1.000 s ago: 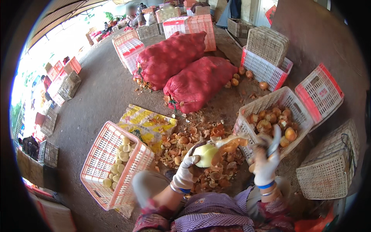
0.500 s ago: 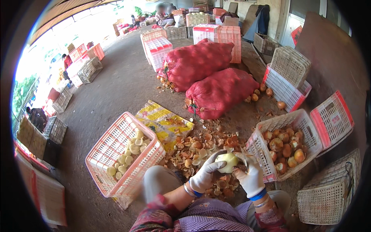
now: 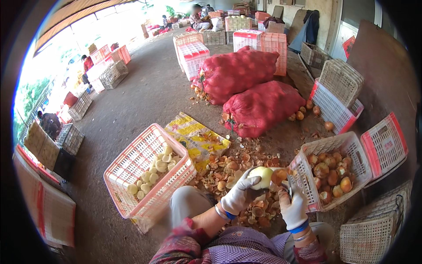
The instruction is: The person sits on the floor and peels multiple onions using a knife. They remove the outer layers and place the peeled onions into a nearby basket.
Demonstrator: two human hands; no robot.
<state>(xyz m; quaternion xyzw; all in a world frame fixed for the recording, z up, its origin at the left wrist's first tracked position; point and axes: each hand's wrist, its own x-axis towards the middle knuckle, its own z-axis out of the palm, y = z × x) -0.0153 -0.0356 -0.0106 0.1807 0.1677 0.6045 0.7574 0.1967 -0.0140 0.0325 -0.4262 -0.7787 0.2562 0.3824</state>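
My left hand (image 3: 237, 193), in a white glove, is closed around a pale, mostly peeled onion (image 3: 262, 177) above my lap. Just right of the onion, my gloved right hand (image 3: 293, 209) grips a small knife (image 3: 289, 182); only part of its thin grey blade shows. A flap of brown onion skin (image 3: 278, 176) hangs between the onion and the knife. Whether it is still joined to the onion I cannot tell. Loose onion skins (image 3: 259, 211) lie heaped on the ground beneath both hands.
At left stands a pink-and-white crate (image 3: 127, 176) with peeled onions (image 3: 154, 171). A crate (image 3: 303, 176) of unpeeled onions (image 3: 332, 171) is at right. Beyond lie two full red mesh sacks (image 3: 263, 105) and a yellow-and-white woven sack (image 3: 189, 132). Stacked crates and other people are farther off.
My right hand has drawn away from the onion to the right, with brown skin now spread between. The onion has turned in my left hand. The whole view has shifted slightly.
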